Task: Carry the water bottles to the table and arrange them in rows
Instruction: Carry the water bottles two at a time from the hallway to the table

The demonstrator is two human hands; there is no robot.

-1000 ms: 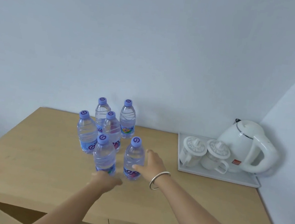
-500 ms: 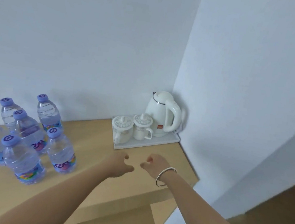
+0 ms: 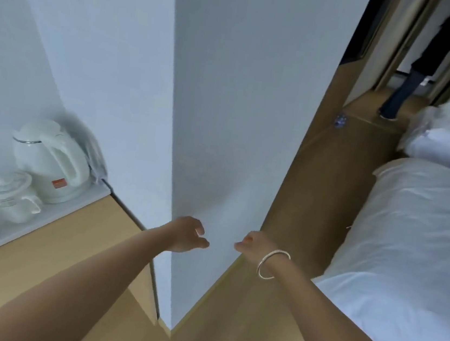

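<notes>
Water bottle [image 3: 340,120], perhaps, on floor [image 3: 316,181], well beyond curled fingers [image 3: 199,230].

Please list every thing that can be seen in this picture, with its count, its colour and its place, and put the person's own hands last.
kettle: one, white, at the back of the tray, on the left.
lidded cups: two, white, on the tray in front of the kettle; the left one is cut off by the picture's edge.
tray: one, white, on the table by the wall.
table: one, light wood, lower left.
beds: two, white covers, on the right.
small bluish object: one, on the floor far off; too blurred to tell.
another person: one, dark clothes, in the doorway, upper right.
bracelet: one, silver, on the right wrist.
left hand: empty, fingers loosely curled.
right hand: empty, fingers loosely curled.
</notes>
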